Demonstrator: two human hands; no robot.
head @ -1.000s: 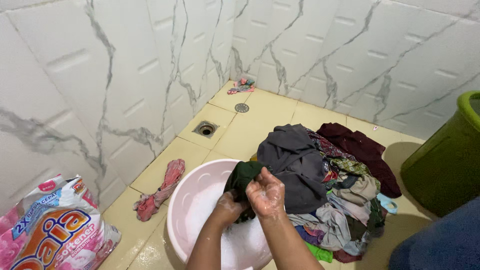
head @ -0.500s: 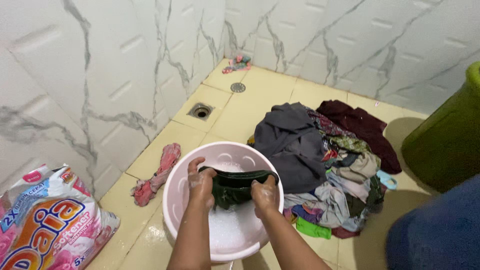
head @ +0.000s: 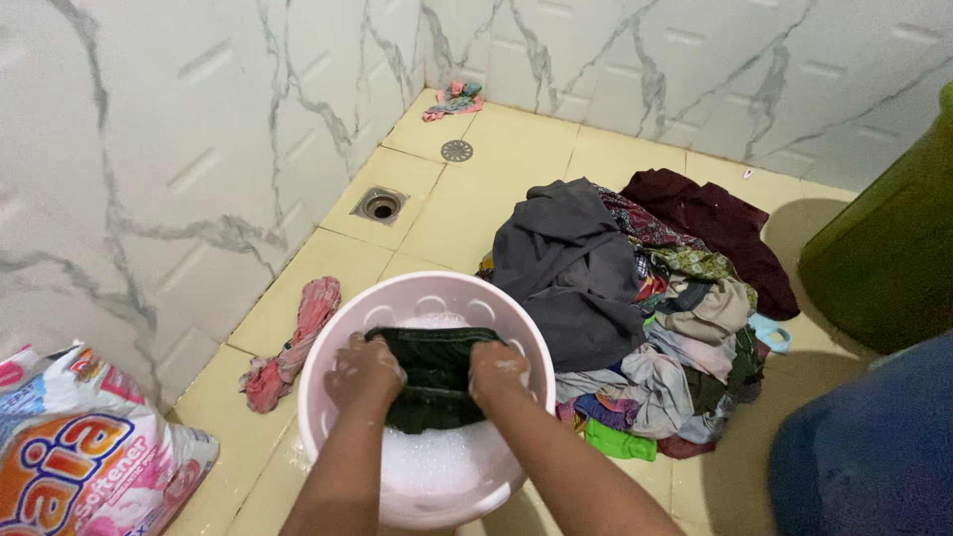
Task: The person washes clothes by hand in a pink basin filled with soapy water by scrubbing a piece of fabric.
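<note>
**Dark garment lowered into the suds, both hands clamped on it**

A second ago I held the dark green garment (head: 434,375) bunched above the rim; now it is pulled flat between my hands, low inside the pink basin (head: 347,328), against the foam. I judge this a scrubbing stroke.

The yellow tiled floor (head: 516,208) carries everything. The laundry pile (head: 635,298) touches the basin's right rim; a green bin (head: 884,248) stands at the right edge. A detergent bag (head: 79,467) lies bottom left, a pink rag (head: 293,342) just left of the basin.

My left hand (head: 365,372) and right hand (head: 498,369) are soapy, fingers curled tight on the cloth.
</note>
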